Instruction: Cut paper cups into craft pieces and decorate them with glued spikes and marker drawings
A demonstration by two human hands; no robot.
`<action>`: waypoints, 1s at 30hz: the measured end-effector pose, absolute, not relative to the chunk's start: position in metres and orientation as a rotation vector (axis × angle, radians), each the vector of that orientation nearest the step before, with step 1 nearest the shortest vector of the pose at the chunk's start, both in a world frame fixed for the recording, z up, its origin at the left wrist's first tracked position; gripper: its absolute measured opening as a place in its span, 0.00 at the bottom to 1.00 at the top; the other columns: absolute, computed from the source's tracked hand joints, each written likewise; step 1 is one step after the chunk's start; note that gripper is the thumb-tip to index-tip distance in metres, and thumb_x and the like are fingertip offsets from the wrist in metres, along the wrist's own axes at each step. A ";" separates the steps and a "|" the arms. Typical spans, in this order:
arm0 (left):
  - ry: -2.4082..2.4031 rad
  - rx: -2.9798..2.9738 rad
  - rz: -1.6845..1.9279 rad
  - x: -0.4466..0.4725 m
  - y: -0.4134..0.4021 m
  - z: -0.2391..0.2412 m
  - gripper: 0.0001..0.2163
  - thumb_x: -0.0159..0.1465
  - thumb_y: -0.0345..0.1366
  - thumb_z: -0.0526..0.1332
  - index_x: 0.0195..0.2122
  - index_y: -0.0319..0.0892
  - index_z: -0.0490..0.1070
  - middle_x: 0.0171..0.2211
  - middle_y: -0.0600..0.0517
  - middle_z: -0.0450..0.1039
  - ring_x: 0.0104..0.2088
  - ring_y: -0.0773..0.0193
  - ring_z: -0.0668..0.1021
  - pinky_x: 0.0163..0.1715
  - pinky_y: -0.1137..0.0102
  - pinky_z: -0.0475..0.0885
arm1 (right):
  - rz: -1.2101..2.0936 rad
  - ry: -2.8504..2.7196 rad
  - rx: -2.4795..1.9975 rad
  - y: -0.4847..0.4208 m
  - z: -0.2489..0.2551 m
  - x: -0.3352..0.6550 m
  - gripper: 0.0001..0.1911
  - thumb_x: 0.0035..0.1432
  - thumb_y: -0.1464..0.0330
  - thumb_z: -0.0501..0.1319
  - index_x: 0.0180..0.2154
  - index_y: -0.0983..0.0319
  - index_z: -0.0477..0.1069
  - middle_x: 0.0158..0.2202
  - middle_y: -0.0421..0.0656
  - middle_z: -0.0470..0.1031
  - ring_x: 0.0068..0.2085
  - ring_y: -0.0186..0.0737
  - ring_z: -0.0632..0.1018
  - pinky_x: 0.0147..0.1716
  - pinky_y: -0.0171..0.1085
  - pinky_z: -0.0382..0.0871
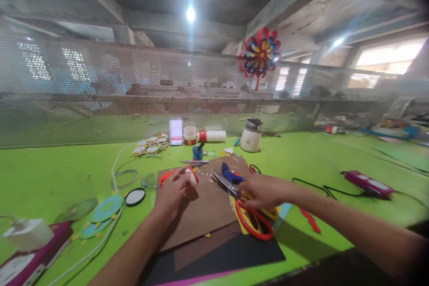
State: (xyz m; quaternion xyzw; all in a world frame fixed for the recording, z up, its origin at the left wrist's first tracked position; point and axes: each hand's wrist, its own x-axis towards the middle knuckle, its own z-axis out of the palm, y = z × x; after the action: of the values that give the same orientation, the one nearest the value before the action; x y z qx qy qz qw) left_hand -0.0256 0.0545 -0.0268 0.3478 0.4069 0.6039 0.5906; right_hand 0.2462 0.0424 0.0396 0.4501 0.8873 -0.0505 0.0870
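My left hand (174, 190) is over the brown cardboard sheet (201, 214), its fingers curled round a red-and-white curved piece (192, 176), probably paper. An orange-red end shows on the far side of the fingers. My right hand (259, 190) bends its fingers down beside the large red-handled scissors (253, 223), near their pivot. What these fingers pinch, if anything, is hidden. Under the scissors and this hand lie yellow paper pieces (273, 212). A blue curved piece (232, 173) is just beyond the blades. Small paper scraps are scattered on the cardboard.
A white jug (251, 136), red-and-white roll (212, 136), tub (190, 136) and blue pot (197, 152) stand along the back. Paper discs (107, 208), cables and a purple power strip (36, 250) are left. Another purple device (368, 184) lies right. A paper flower (262, 53) hangs above.
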 end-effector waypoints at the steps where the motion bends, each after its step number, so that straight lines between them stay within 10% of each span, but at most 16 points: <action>1: 0.937 0.795 1.411 -0.027 0.056 -0.026 0.17 0.50 0.37 0.72 0.40 0.41 0.73 0.26 0.51 0.78 0.24 0.63 0.78 0.25 0.70 0.74 | -0.146 2.643 1.366 0.031 0.034 0.247 0.18 0.58 0.65 0.66 0.50 0.60 0.74 0.41 0.48 0.79 0.41 0.49 0.80 0.38 0.42 0.72; 7: 0.865 0.764 1.404 -0.037 0.061 -0.020 0.15 0.49 0.30 0.72 0.38 0.41 0.75 0.30 0.49 0.80 0.28 0.63 0.80 0.30 0.71 0.77 | -0.144 2.584 1.660 0.012 0.001 0.241 0.45 0.51 0.70 0.68 0.68 0.62 0.54 0.49 0.56 0.75 0.48 0.61 0.78 0.43 0.50 0.71; 14: 0.834 0.749 1.406 -0.041 0.065 -0.019 0.13 0.51 0.28 0.71 0.38 0.42 0.74 0.31 0.50 0.80 0.28 0.63 0.81 0.32 0.71 0.78 | -0.395 2.573 1.950 0.019 -0.017 0.245 0.19 0.67 0.62 0.62 0.56 0.62 0.69 0.54 0.48 0.73 0.50 0.47 0.77 0.49 0.51 0.74; 23: 0.833 0.757 1.424 -0.038 0.060 -0.020 0.12 0.52 0.31 0.71 0.37 0.41 0.72 0.30 0.49 0.80 0.28 0.61 0.82 0.30 0.69 0.80 | -1.137 2.919 1.936 0.034 0.027 0.225 0.22 0.55 0.75 0.63 0.53 0.62 0.70 0.36 0.40 0.76 0.36 0.41 0.79 0.39 0.42 0.75; 30: 0.852 0.746 1.405 -0.037 0.057 -0.018 0.20 0.51 0.32 0.74 0.45 0.41 0.74 0.35 0.47 0.80 0.31 0.60 0.83 0.33 0.68 0.80 | -2.003 2.829 1.648 0.031 0.012 0.193 0.09 0.56 0.65 0.53 0.35 0.61 0.68 0.28 0.42 0.74 0.30 0.40 0.79 0.30 0.38 0.74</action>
State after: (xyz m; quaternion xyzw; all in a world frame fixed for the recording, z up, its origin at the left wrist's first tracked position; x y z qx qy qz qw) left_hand -0.0371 0.0570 -0.0178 0.3246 0.3705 0.6111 0.6197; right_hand 0.1930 0.0314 0.0122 0.4037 0.6929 -0.4904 -0.3413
